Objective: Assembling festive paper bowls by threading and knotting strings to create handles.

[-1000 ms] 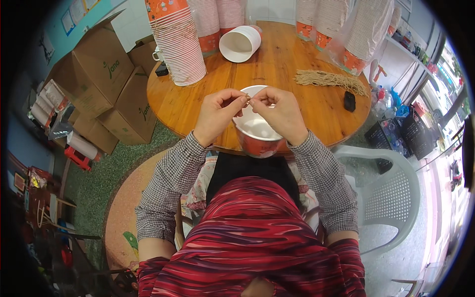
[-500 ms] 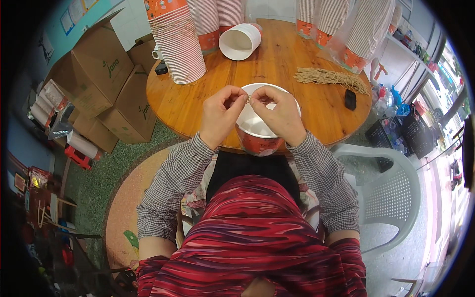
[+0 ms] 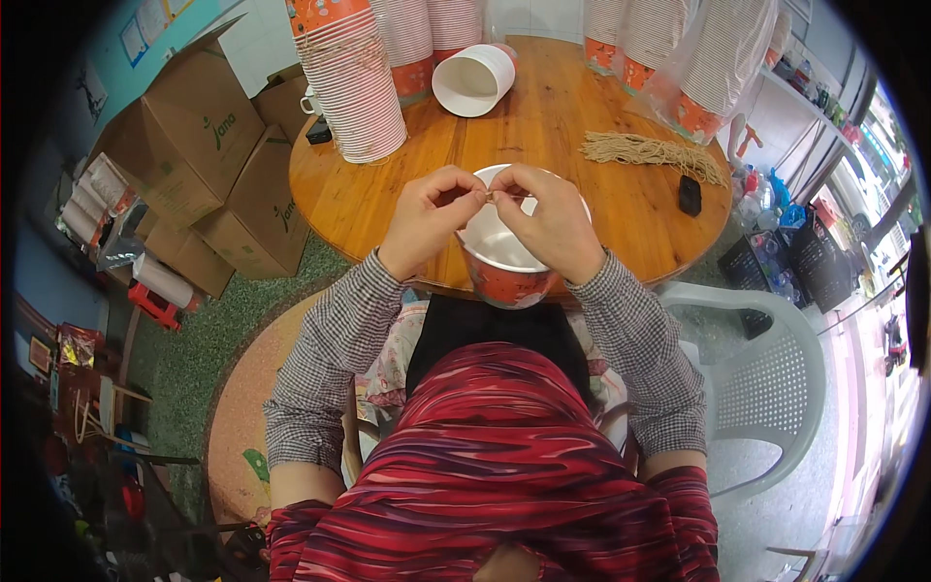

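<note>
1. Grip of the left hand [image 3: 430, 223] meets that of the right hand [image 3: 553, 221] just left of the frame's centre, each with thumb and forefinger pinched on what looks like a tiny tan strand [image 3: 490, 196].
2. Most of the strand is hidden by the fingertips; the bit that shows seems to bridge the two pinches left to right, but its full length and axis cannot be told.
3. Below the pinch, at mid-frame, the upright paper tub [image 3: 512, 283] has its white mouth turned upward. Fingertips lie over the left part of that mouth, and the right hand covers more of the rim, so it overlaps the tub more than the left hand does.
4. Beside the tub curves the near edge of the round wooden worktop [image 3: 543, 121]; whether the tub's base overhangs it cannot be told.
5. Bare wood lies beyond the tub, up to a tipped-over tub [image 3: 473, 85] at upper centre, its mouth facing lower left. A tall tub stack [image 3: 359, 112] bounds the upper left; a bundle of twine [image 3: 652, 155], long axis roughly left to right, and a small black object [image 3: 690, 197] bound the right.
</note>
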A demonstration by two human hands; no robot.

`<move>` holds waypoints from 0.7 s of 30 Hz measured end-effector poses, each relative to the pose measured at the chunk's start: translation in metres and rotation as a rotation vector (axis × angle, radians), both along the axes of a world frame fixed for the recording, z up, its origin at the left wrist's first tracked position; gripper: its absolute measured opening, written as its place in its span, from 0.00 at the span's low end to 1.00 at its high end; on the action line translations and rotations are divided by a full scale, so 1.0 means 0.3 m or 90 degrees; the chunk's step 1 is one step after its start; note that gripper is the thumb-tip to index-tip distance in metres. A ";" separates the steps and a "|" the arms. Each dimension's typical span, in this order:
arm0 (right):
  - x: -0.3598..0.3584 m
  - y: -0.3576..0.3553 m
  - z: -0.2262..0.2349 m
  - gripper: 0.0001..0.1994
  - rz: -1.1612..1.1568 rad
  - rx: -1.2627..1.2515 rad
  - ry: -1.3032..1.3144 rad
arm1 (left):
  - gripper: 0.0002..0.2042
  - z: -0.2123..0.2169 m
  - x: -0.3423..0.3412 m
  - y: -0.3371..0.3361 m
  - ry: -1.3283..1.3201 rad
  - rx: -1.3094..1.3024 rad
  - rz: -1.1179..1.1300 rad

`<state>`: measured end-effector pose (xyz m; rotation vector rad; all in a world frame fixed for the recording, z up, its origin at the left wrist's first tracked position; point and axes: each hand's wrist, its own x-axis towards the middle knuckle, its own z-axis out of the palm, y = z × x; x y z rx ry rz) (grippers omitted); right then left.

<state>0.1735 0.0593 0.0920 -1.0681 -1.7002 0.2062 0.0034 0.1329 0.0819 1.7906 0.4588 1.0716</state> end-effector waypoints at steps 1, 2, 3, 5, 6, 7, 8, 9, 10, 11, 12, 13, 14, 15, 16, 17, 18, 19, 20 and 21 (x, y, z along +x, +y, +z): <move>-0.003 -0.002 0.002 0.06 0.000 0.000 0.000 | 0.05 0.009 -0.009 0.004 -0.005 -0.160 -0.076; -0.006 -0.006 0.006 0.06 0.000 0.016 -0.011 | 0.05 0.011 -0.018 0.015 -0.005 -0.160 -0.076; -0.011 -0.007 0.006 0.07 0.001 0.032 -0.023 | 0.05 0.012 -0.028 0.024 -0.041 -0.272 -0.156; -0.012 -0.003 -0.005 0.07 -0.017 0.077 -0.045 | 0.06 0.013 -0.039 0.026 -0.079 -0.384 -0.236; -0.011 -0.001 -0.008 0.06 -0.037 0.123 -0.069 | 0.07 0.020 -0.038 0.022 -0.089 -0.408 -0.224; -0.012 -0.002 -0.008 0.06 -0.036 0.123 -0.070 | 0.07 0.022 -0.038 0.020 -0.100 -0.431 -0.213; -0.014 -0.007 -0.005 0.07 -0.036 0.084 -0.035 | 0.07 0.018 -0.037 0.021 -0.102 -0.431 -0.212; -0.014 -0.011 -0.002 0.08 -0.039 0.046 0.001 | 0.07 0.013 -0.035 0.026 -0.095 -0.434 -0.208; -0.013 -0.011 0.000 0.08 -0.040 0.046 0.000 | 0.07 0.011 -0.033 0.028 -0.087 -0.438 -0.204; -0.011 -0.011 0.001 0.07 -0.037 0.071 -0.037 | 0.07 0.012 -0.034 0.028 -0.088 -0.437 -0.204; -0.011 -0.012 0.000 0.06 -0.034 0.094 -0.073 | 0.07 0.010 -0.035 0.024 -0.080 -0.431 -0.202; -0.011 -0.009 -0.004 0.06 -0.034 0.094 -0.073 | 0.07 0.009 -0.036 0.020 -0.072 -0.425 -0.199; -0.011 -0.003 -0.013 0.06 -0.048 0.129 -0.098 | 0.07 0.009 -0.037 0.016 -0.072 -0.425 -0.198; -0.011 0.002 -0.018 0.06 -0.062 0.164 -0.123 | 0.07 0.011 -0.037 0.014 -0.068 -0.421 -0.196; -0.009 0.003 -0.018 0.06 -0.062 0.164 -0.123 | 0.07 0.013 -0.036 0.010 -0.063 -0.418 -0.194; -0.005 0.003 -0.017 0.06 -0.061 0.161 -0.116 | 0.07 0.017 -0.035 0.003 -0.063 -0.418 -0.194; -0.003 0.000 -0.015 0.06 -0.060 0.158 -0.111 | 0.07 0.025 -0.033 -0.007 -0.058 -0.402 -0.167; -0.002 -0.004 -0.010 0.06 -0.061 0.158 -0.112 | 0.06 0.027 -0.032 -0.015 -0.052 -0.387 -0.141; -0.001 -0.009 -0.005 0.06 -0.058 0.117 -0.083 | 0.06 0.024 -0.031 -0.021 -0.053 -0.386 -0.142; -0.001 -0.013 -0.004 0.06 -0.055 0.075 -0.054 | 0.06 0.020 -0.030 -0.027 -0.020 -0.292 -0.091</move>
